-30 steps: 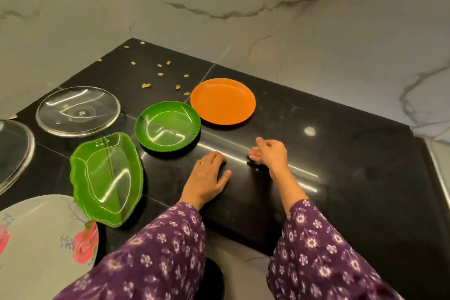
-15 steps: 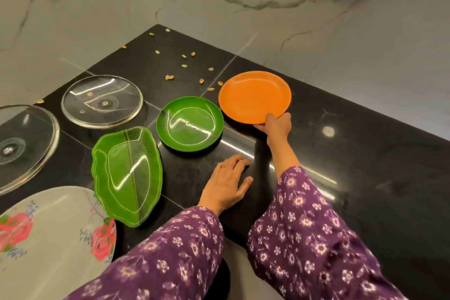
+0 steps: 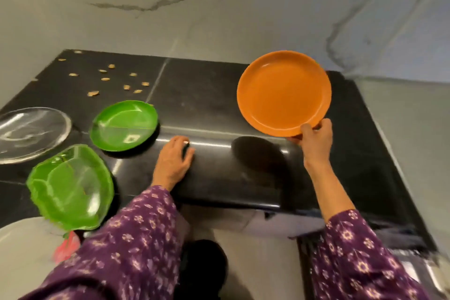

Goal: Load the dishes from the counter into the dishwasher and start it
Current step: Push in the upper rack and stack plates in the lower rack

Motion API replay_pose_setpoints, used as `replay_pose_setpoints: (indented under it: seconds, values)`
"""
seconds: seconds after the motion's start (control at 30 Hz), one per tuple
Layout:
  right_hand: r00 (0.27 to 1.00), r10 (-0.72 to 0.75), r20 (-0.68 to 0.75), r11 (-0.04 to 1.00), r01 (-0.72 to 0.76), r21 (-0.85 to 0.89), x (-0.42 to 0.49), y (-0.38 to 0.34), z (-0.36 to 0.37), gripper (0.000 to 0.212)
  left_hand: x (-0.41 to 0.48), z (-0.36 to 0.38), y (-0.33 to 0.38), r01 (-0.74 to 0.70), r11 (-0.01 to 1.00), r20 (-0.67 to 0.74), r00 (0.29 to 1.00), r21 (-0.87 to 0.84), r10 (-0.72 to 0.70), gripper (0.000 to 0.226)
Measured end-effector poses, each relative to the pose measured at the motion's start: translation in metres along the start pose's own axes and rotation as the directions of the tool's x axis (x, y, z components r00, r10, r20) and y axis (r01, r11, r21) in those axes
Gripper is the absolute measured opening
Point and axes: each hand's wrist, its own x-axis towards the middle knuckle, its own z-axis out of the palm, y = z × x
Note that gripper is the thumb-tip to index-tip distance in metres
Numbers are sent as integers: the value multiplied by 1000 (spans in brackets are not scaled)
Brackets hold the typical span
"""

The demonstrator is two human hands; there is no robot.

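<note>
Right hand [image 3: 315, 141] grasps the orange plate [image 3: 283, 92] at the plate's 5 o'clock rim: thumb laid over the upper lip, fingers curled beneath. The plate is round, matte and plastic-looking, with a shallow well and a raised rim. I read it as held clear of the counter [image 3: 207, 95], face tilted toward the camera, at 2 o'clock in my view. Its oval shadow lies on the stone at the plate's 7 o'clock.

Left hand [image 3: 174, 161]: palm down, fingers relaxed on the counter near its rounded front lip, holding nothing.

Counter: polished black stone, glossy, seamed into slabs.

At 10 o'clock from the left hand, close by, is a round green plate [image 3: 124, 125], shiny, split into sections by raised ridges. At 8 o'clock from that hand is a leaf-shaped dish [image 3: 70, 187], translucent green with a wavy edge and a centre rib. At the frame's 9 o'clock edge is a clear glass disc [image 3: 31, 133], partly cut off. In the 7 o'clock corner is a white plate [image 3: 24, 251] with a red flower print; whether the leaf dish touches it I cannot tell.

Small tan husks [image 3: 104, 79] are scattered at 11 o'clock, toward the back of the stone. At 12 o'clock is a wall [image 3: 219, 19] of white marble with grey veins. Both sleeves [image 3: 136, 238] are purple floral cloth. The lower right corner is too blurred to read.
</note>
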Motion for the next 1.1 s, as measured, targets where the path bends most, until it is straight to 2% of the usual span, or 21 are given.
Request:
replay_pose_setpoints:
  seconds: [0.13,0.27,0.4,0.47,0.53,0.6,0.63,0.73,0.8,0.87,0.97,1.1]
  values:
    - [993,-42,-114,992,28,-119,-34,0,-120,19,-2,-3,3,3,998,-48,999,65,0,22]
    - [948,-144,-283,941,43,-335,-78,4,-258,17,-22,-4,18,-110,992,-148,982,59,118,34]
    - [853,-203,-480,912,-15,-411,-125,14,-381,9,-37,27,73,7,973,-180,982,-232,-50,35]
    - [774,-215,-596,928,-28,-371,-149,18,-429,5,-34,58,139,-102,944,-208,977,-314,36,34]
    - [685,-204,-699,925,-98,-367,-166,33,-469,9,-39,86,230,-305,885,-178,950,-351,257,21]
    - [646,-163,-745,910,-194,-367,-175,57,-502,11,-53,114,322,-460,795,-83,880,-396,467,17]
    - [644,-147,-751,902,-224,-369,-178,68,-515,12,-62,131,362,-524,735,-22,820,-430,572,19]
    - [669,-88,-738,866,-315,-389,-175,101,-544,13,-91,182,465,-654,535,159,544,-535,824,29]
    - [714,-35,-699,830,-368,-418,-167,122,-559,12,-107,216,522,-682,455,246,386,-573,889,28]
    - [744,21,-668,784,-427,-451,-157,144,-572,12,-118,247,571,-688,411,263,317,-598,911,26]
    - [760,89,-644,733,-487,-474,-136,182,-590,13,-116,293,621,-698,381,282,259,-606,924,21]
    - [798,210,-566,644,-548,-534,-100,236,-613,12,-99,351,646,-708,418,440,167,-569,882,27]
